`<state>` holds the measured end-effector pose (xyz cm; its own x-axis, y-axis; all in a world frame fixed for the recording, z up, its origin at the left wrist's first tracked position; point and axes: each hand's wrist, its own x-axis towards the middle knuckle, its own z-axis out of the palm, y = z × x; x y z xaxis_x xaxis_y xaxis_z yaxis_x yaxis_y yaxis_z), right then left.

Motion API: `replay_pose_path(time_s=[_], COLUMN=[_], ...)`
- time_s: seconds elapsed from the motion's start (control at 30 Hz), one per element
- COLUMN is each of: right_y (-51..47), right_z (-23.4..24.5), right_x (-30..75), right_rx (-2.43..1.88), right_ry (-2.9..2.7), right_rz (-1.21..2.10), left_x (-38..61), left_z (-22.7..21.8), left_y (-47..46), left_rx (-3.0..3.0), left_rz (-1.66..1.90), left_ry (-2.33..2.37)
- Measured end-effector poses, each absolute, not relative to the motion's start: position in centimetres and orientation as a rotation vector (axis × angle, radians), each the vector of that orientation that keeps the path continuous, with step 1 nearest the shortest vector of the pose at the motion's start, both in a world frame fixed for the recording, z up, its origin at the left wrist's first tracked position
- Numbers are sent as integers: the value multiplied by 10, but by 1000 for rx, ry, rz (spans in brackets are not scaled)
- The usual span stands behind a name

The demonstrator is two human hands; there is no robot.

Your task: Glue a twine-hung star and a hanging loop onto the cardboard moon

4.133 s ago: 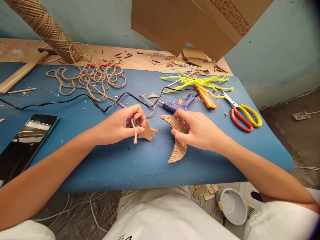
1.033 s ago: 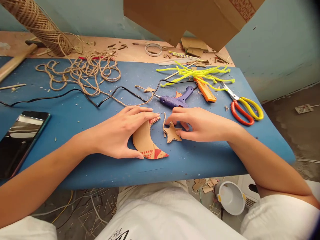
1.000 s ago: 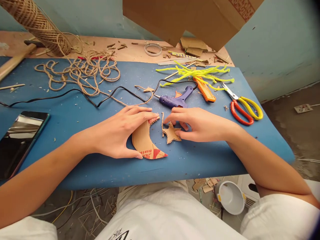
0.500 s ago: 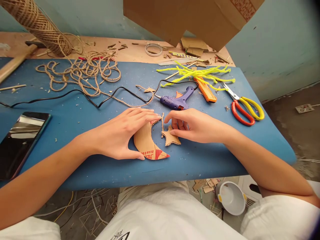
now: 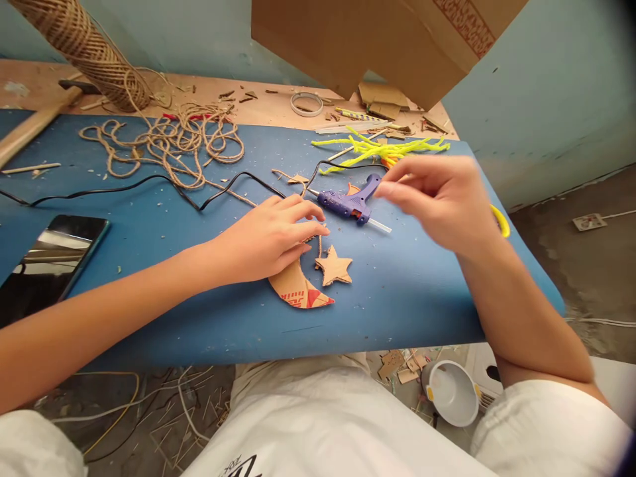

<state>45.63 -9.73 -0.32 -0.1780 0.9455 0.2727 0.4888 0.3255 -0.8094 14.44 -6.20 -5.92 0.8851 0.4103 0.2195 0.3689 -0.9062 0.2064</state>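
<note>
A cardboard crescent moon (image 5: 293,286) with red print lies flat on the blue tabletop. My left hand (image 5: 271,238) rests over its upper part, fingers spread and bent, the tips by its upper point. A short piece of twine (image 5: 320,246) runs down from beneath those fingertips to a small cardboard star (image 5: 335,268) beside the crescent. My right hand (image 5: 432,195) is raised at the handle of a purple glue gun (image 5: 342,204), its thumb and forefinger slightly apart with nothing seen between them. A clear glue stick (image 5: 380,226) protrudes from the gun's rear.
Tangled twine (image 5: 169,149) lies behind my left hand, joined to a big spool (image 5: 94,59). A black cord (image 5: 173,192) crosses the table. Yellow-green pipe cleaners (image 5: 368,149) lie beyond the gun. A phone (image 5: 52,262) is at left; scissors (image 5: 501,220) are mostly hidden.
My right hand has left the star and moved up and right to the glue gun's handle. My left thumb has drawn in towards the fingers. The crescent and star stay together.
</note>
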Motion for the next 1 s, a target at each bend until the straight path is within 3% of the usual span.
replay_pose_path(time_s=[0.17, 0.27, 0.37, 0.5, 0.63, 0.87, 1.0], right_y=[-91, -77, -50, -7, 14, -13, -39], right_z=[10, -5, -28, -48, -48, -23, -19], right_x=[500, 520, 523, 509, 505, 518, 507], right_rx=[-1330, -1466, -1309, -1088, -1036, -1039, -1089], right_ry=[-1672, -1975, -2418, -2770, -2804, -2446, -2072], right_rz=[574, 400, 237, 310, 449, 922, 1091], left_x=[171, 174, 165, 150, 150, 150, 133], left_z=[-63, -58, -41, -23, -36, -76, -84], left_y=[-36, -22, -17, -35, -78, -128, -111], left_rx=[2859, 2773, 2726, 2479, 2378, 2624, 2617], left_rz=[188, 197, 335, 520, 374, 411, 429], left_ry=[564, 531, 556, 792, 809, 964, 803])
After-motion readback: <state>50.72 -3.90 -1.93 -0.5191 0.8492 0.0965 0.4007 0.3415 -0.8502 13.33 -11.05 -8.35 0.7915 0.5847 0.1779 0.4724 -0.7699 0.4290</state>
